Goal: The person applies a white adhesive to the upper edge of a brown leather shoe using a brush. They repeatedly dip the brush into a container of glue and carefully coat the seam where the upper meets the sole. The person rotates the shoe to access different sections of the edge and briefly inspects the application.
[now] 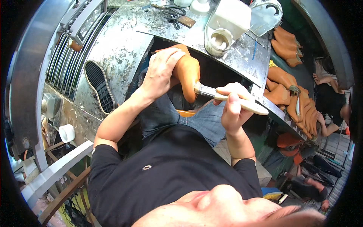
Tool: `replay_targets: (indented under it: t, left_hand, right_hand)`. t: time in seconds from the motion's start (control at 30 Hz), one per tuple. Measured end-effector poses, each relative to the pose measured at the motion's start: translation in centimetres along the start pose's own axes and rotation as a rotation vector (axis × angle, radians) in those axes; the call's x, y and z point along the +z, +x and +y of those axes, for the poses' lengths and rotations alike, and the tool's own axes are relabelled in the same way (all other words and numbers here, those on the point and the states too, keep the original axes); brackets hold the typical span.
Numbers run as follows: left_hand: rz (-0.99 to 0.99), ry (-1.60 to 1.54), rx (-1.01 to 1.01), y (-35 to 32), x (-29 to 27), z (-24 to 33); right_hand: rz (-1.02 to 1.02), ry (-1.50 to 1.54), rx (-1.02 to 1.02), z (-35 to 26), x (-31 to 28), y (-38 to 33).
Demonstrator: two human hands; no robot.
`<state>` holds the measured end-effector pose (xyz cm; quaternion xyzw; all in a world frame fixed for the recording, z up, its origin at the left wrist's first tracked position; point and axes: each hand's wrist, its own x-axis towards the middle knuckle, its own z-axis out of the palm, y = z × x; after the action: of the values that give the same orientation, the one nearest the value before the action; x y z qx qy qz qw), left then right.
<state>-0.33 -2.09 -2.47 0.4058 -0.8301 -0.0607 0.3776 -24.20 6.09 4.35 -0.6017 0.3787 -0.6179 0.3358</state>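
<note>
Black sole (99, 87) is lying on the metal bench (123, 45). Left hand (162, 70), fingers curled over, is gripping the orange shoe-shaped piece (188, 73) above the lap (160, 115). Brush (207, 90) is touching its lower end; right hand (233, 104) is pinching the handle. Orange pieces (280, 94) are lying heaped rightmost.

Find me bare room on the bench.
The metal bench has bare room between the grille, the black sole and the left hand. Crowded: the far edge, with scissors and white container; the right, with piled orange pieces.

Brightly lit, stained metal workbench (115, 49)
</note>
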Motion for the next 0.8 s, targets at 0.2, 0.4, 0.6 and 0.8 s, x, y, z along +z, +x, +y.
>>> replay_targets:
  t: [0.2,0.4,0.6,0.8]
  left_hand:
    - [-0.019,-0.216,0.012,0.9,-0.2,0.4]
    - [-0.171,-0.399,-0.116,1.0,-0.9,1.5]
    - [-0.416,-0.67,-0.306,0.6,-1.2,2.1]
    - [-0.608,-0.909,-0.313,2.1,-3.2,2.9]
  right_hand:
    - [-0.033,-0.01,-0.112,-0.2,-0.3,1.0]
    - [-0.1,-0.052,-0.262,-0.2,-0.5,2.4]
    - [-0.152,-0.154,-0.365,-0.9,-0.5,4.4]
    - [-0.181,-0.253,-0.368,-0.8,0.0,5.5]
